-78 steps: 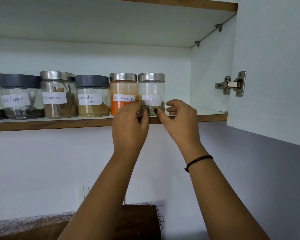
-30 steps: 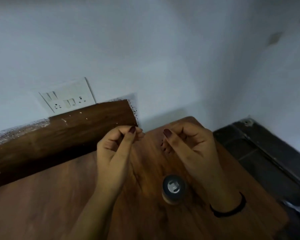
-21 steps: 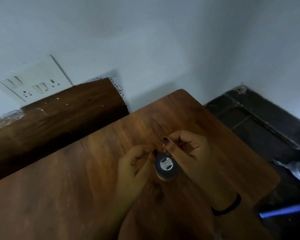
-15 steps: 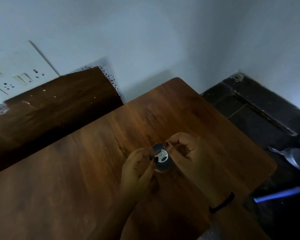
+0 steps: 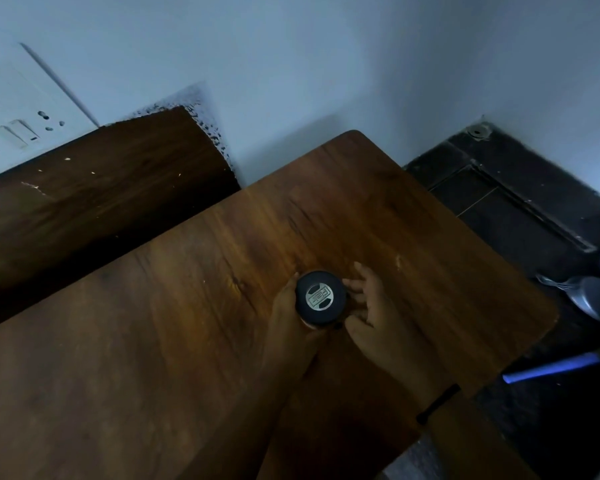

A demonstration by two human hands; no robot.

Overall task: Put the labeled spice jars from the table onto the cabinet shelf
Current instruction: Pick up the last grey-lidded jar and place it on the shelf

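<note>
I close my left hand [image 5: 286,308] and right hand [image 5: 368,306] around the spice jar [image 5: 321,297] on the table [image 5: 153,341], both fingers wrapped, so it lifts steady.

spice jar [image 5: 320,296] | dark lid, silver centre | upright | on table [image 5: 153,341]

A jar [image 5: 321,299] with a dark lid is seen from above over the wooden table [image 5: 153,341]. The left hand [image 5: 288,317] wraps its left side and the right hand [image 5: 369,306] cups its right side, fingers against the glass. Whether the jar's base touches the table cannot be told. A black band [image 5: 437,403] circles the right wrist. Beyond the table, a switch plate [image 5: 14,129] sits on the wall.
</note>
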